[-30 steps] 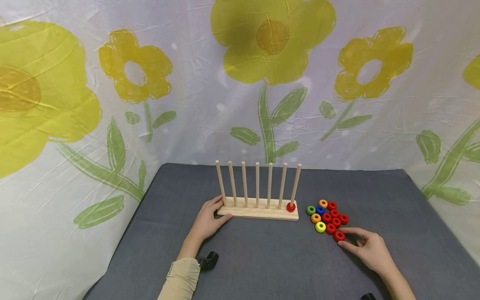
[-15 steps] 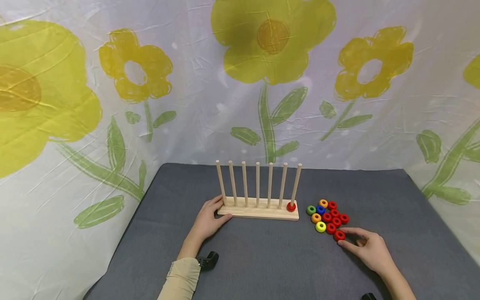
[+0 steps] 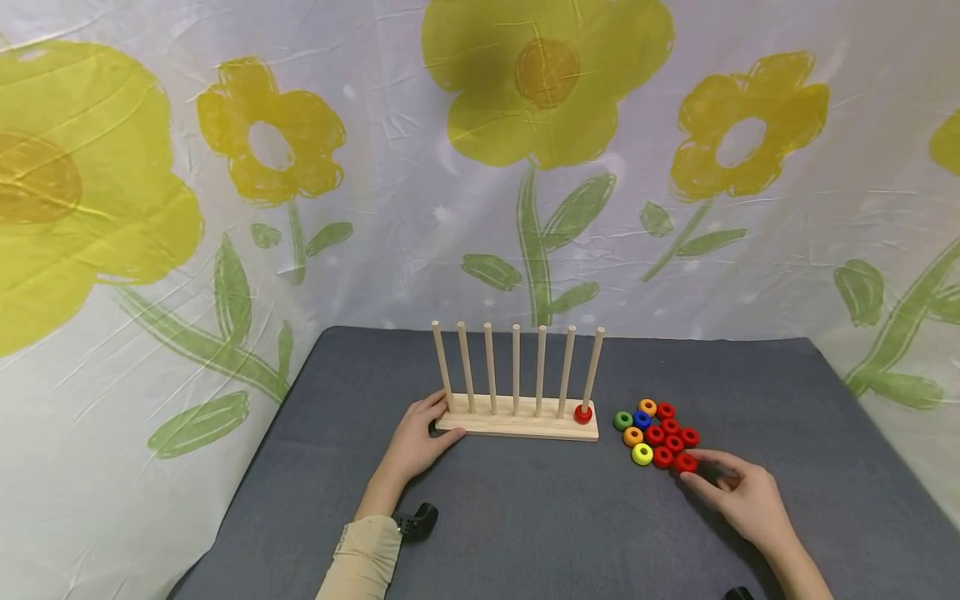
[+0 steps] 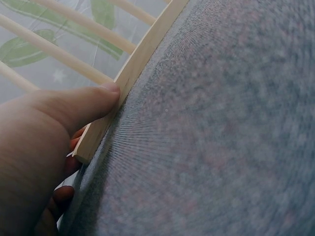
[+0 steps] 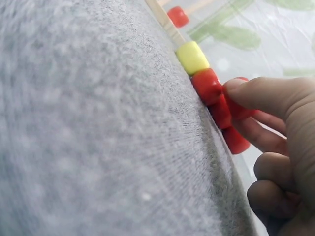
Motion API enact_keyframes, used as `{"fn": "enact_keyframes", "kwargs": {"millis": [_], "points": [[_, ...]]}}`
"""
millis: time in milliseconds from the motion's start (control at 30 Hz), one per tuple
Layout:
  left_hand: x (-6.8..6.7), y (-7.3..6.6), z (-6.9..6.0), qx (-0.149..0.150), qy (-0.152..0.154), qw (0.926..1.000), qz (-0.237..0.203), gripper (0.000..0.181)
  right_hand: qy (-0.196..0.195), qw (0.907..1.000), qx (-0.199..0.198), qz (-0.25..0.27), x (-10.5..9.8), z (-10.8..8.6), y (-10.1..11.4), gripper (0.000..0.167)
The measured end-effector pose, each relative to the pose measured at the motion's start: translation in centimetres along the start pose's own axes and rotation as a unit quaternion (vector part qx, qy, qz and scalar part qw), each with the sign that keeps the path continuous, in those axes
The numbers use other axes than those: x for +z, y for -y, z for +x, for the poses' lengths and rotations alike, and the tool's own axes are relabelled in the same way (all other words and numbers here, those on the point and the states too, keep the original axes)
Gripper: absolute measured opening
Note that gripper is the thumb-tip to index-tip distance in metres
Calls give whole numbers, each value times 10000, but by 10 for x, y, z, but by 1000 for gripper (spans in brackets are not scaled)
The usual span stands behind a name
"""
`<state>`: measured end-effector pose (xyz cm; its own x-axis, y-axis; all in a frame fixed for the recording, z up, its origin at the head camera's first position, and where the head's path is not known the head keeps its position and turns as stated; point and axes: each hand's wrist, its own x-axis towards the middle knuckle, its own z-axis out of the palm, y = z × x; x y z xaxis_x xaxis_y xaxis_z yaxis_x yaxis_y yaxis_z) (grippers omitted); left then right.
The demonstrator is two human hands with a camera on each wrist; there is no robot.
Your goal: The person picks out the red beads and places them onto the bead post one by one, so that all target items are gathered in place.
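A wooden peg rack with several upright pegs stands on the table. One red bead sits at the foot of its rightmost peg. My left hand grips the left end of the base, thumb on the front edge and fingers behind, partly hidden. Right of the rack, my right hand pinches a red bead between thumb and fingers. In the right wrist view that bead is raised above the other red beads beside it.
Loose beads lie clustered right of the rack: several red beads, two orange, a green bead, a blue bead and a yellow bead. A flower-printed curtain hangs behind the grey table.
My right hand's fingertips and the pinched red bead have shifted slightly up and to the right in the head view. The left hand and the rack have stayed in place.
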<state>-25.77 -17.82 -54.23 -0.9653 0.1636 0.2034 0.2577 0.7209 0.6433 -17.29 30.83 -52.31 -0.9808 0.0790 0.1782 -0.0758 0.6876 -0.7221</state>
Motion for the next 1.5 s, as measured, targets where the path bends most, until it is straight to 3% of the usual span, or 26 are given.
{"fn": "enact_keyframes", "kwargs": {"millis": [667, 1500], "points": [[1, 0, 0, -16, -29, 10000, 11, 71, -642, 9977, -229, 57, -4, -1, 12, 34], [0, -1, 0, -56, 13, 10000, -28, 71, -534, 9954, -771, 171, 4, 17, 25, 34]]}}
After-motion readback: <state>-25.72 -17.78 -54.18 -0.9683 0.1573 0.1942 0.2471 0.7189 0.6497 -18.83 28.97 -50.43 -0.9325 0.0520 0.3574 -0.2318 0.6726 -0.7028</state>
